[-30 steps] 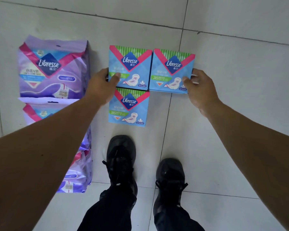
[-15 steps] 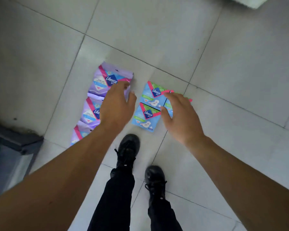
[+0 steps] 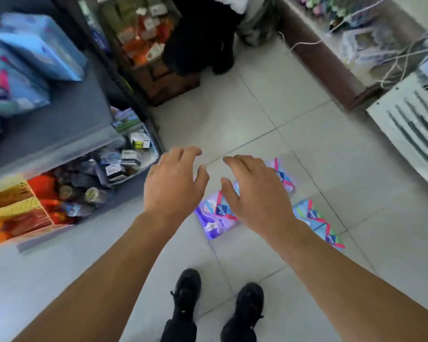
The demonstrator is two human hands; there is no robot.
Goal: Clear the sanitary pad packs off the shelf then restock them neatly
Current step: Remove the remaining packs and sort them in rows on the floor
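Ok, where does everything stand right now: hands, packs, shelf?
Left hand: empty, fingers loosely spread, raised above the floor.
Right hand: empty, fingers loosely spread, over the purple packs.
Purple packs: flat on the floor, partly hidden by the right hand.
Blue packs: flat on the floor, right of the purple ones.
Shelf: blurred packs left at its far end.

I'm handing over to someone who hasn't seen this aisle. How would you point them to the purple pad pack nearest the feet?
Start at the black shoes on the pale tiled floor, then look just ahead of them, under the raised right hand. The soft purple plastic pad pack lies flat there. Unlike the smaller blue packs with pink chevrons to its right, it is purple.
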